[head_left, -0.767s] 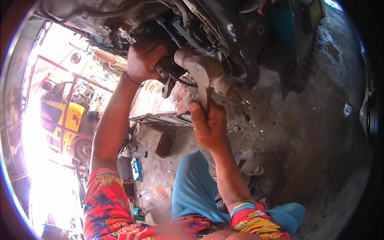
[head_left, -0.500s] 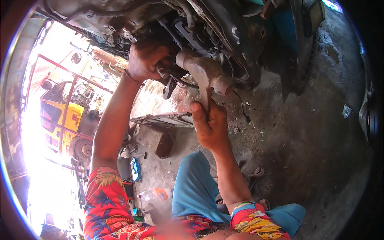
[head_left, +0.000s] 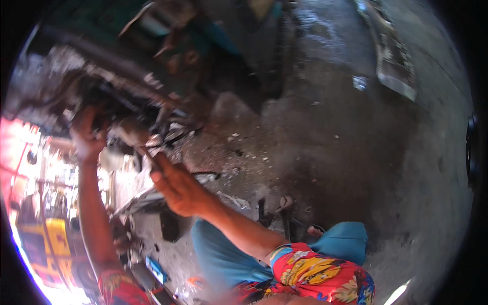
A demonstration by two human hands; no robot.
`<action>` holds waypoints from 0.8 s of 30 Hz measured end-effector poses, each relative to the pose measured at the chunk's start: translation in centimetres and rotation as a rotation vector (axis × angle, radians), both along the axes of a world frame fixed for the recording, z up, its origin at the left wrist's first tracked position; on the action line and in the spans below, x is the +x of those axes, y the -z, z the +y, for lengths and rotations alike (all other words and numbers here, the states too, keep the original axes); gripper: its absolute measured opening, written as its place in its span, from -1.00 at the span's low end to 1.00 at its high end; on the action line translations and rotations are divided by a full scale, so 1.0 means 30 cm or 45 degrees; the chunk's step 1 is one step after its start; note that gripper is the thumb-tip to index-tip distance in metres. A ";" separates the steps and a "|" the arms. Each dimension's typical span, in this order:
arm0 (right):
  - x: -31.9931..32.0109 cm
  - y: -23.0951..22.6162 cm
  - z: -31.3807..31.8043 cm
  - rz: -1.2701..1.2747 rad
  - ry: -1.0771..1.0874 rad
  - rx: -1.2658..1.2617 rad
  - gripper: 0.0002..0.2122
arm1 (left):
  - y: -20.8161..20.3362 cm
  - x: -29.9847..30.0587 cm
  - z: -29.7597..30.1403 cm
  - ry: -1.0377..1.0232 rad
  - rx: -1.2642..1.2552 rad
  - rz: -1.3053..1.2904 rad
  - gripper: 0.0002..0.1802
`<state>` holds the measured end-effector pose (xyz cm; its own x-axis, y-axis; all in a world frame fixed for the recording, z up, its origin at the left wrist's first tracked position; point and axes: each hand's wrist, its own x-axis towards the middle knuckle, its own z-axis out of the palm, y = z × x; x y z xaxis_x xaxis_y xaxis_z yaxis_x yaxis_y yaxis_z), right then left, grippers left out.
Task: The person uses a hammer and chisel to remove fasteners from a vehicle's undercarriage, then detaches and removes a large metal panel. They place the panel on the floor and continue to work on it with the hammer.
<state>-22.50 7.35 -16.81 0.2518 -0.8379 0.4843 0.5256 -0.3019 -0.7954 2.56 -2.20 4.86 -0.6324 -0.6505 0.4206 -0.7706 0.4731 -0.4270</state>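
My left hand (head_left: 87,133) is raised into the underside of a vehicle (head_left: 127,63) at the left. Its fingers are curled around a short metal rod, smeared by motion now; the rod's round end showed clearer half a second ago. My right hand (head_left: 179,192) grips the wooden handle of a hammer (head_left: 133,132), thumb along the handle. The rusty hammer head is close beside my left fist; blur hides whether they touch. Dark parts of the vehicle surround both.
A brown block (head_left: 170,226) lies on the stained concrete floor (head_left: 345,168), left of my bent knee. A blue item (head_left: 156,269) is near it. A long metal panel (head_left: 394,63) lies at the far right. Outside at the left stands a yellow vehicle (head_left: 58,239).
My view has swung right, so the vehicle and both hands now appear farther left. The hammer head looks nearer my left fist. Both hands keep their grip.
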 end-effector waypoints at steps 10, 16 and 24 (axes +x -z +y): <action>-0.114 -0.006 0.004 -0.267 -0.089 -0.005 -0.45 | 0.040 -0.075 -0.055 0.188 0.154 0.217 -0.43; -0.032 0.024 0.066 -0.413 -0.154 0.189 -0.38 | 0.088 -0.117 -0.010 0.150 -0.147 -0.316 -0.17; -0.044 0.040 0.026 -0.125 0.123 0.048 -0.52 | 0.060 -0.228 0.005 0.297 -0.153 -0.141 -0.37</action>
